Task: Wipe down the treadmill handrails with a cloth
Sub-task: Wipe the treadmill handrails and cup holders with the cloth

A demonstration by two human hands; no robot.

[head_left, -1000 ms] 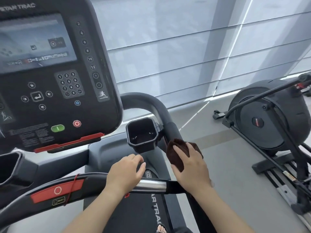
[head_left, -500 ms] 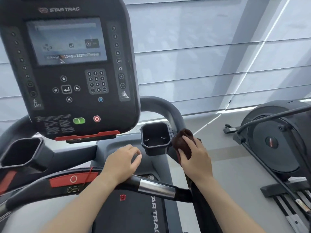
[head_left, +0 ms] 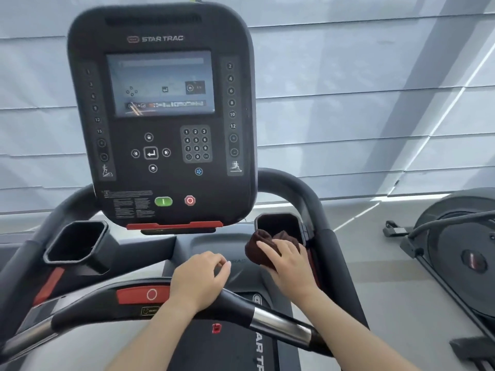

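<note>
Gripping the bunched cloth with right hand, fingers curled over it, at the cup holder lip just beside the right handrail — bracing, probably, with left hand on the front bar, fingers loose, holding nothing.

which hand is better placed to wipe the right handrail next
Right. The right hand grips the brown cloth close to the right handrail. The left hand rests on the front crossbar, empty and farther from that rail.
</note>
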